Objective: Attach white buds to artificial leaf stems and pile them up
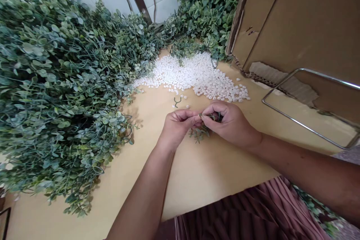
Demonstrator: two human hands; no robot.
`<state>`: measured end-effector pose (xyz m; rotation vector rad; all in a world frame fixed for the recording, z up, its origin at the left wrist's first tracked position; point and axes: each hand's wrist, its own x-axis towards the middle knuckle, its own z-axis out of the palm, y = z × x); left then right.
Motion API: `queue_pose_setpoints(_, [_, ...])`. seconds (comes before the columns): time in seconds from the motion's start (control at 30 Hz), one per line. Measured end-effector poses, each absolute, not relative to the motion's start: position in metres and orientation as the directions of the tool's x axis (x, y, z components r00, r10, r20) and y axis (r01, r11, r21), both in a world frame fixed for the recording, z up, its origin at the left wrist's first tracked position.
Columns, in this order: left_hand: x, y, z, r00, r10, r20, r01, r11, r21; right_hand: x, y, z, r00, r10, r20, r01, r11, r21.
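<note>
My left hand (177, 125) and my right hand (229, 123) meet over the middle of the tan table (197, 172). Both are closed in a pinch on a small green artificial leaf sprig (199, 133), whose leaves hang below my fingers. The stem end sits between the fingertips of both hands. Just beyond my hands lies a pile of small white beads (197, 77), with a few loose ones and a short bent green stem piece (177, 101) nearer to me.
A large heap of artificial green foliage (59, 93) covers the table's left side, and more foliage (208, 3) sits at the back. A cardboard box (303, 22) stands at the right with a metal wire frame (303, 125) before it. A pink pleated skirt (247, 213) shows below.
</note>
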<state>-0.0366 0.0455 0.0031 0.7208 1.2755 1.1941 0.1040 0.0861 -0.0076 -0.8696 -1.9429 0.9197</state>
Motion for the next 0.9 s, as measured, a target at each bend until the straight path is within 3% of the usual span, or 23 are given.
queue_pose_setpoints(0.2, [-0.047, 0.045, 0.011, -0.086, 0.96, -0.267, -0.173, 0.25, 0.953, 0.102, 0.091, -0.006, -0.424, 0.871, 0.25, 0.198, 0.358, -0.912])
queue_pose_setpoints(0.37, [-0.062, 0.036, 0.014, -0.026, 0.975, -0.219, 0.206, 0.22, 0.954, 0.104, 0.094, -0.007, -0.4, 0.902, 0.16, 0.095, 0.215, -0.972])
queue_pose_setpoints(0.5, [-0.063, 0.034, 0.005, 0.027, 0.994, -0.108, 0.42, 0.087, 0.903, 0.114, 0.1, 0.003, -0.605, 0.794, 0.059, -0.131, -0.027, -0.991])
queue_pose_setpoints(0.6, [-0.061, 0.035, 0.005, 0.025, 0.99, -0.139, 0.372, 0.12, 0.92, 0.121, 0.104, 0.011, -0.751, 0.659, 0.052, -0.201, -0.152, -0.968])
queue_pose_setpoints(0.73, [-0.057, 0.035, 0.011, 0.017, 0.98, -0.198, 0.247, 0.188, 0.951, 0.117, 0.102, 0.005, -0.667, 0.742, 0.069, 0.034, 0.124, -0.992])
queue_pose_setpoints(0.9, [-0.05, 0.036, 0.008, -0.054, 0.989, -0.137, 0.183, 0.144, 0.972, 0.107, 0.095, -0.009, -0.616, 0.761, 0.205, 0.214, 0.412, -0.886])
